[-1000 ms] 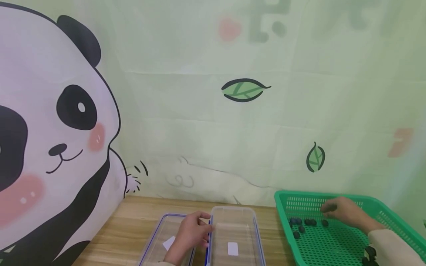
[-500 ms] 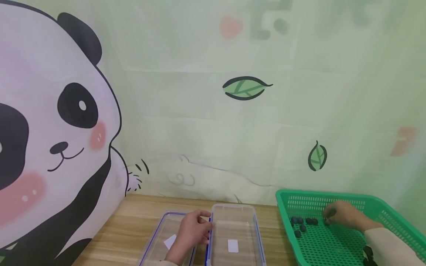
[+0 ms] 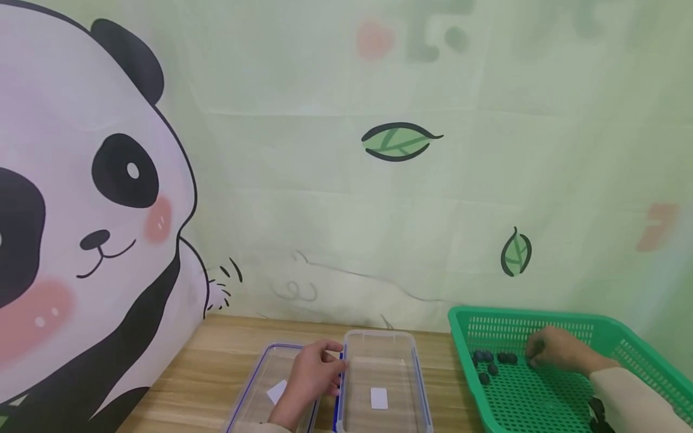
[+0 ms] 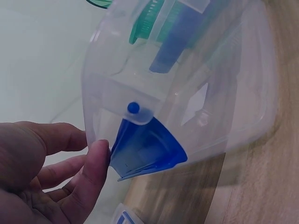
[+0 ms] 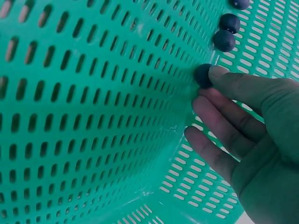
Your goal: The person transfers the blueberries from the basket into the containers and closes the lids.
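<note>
My right hand [image 3: 557, 349] reaches into the green plastic basket [image 3: 470, 385]. In the right wrist view its thumb and fingertips pinch a dark blueberry [image 5: 202, 76] low against the basket wall. Several other blueberries [image 3: 487, 357] lie on the basket floor to its left. My left hand [image 3: 314, 376] is at the left edge of a clear plastic food container [image 3: 379, 368] with a white label. Up close, its thumb and forefinger hold the container's side by a hanging blue latch [image 4: 147, 147].
Left of the container lies another clear, blue-edged piece [image 3: 250, 385], partly behind the left forearm; lid or box, I cannot tell. Both stand on a wooden table [image 3: 184, 385]. A panda-printed cloth [image 3: 303, 228] hangs behind the table.
My right hand has lowered to the basket floor and closed its fingertips on a blueberry. The left hand keeps its place at the container.
</note>
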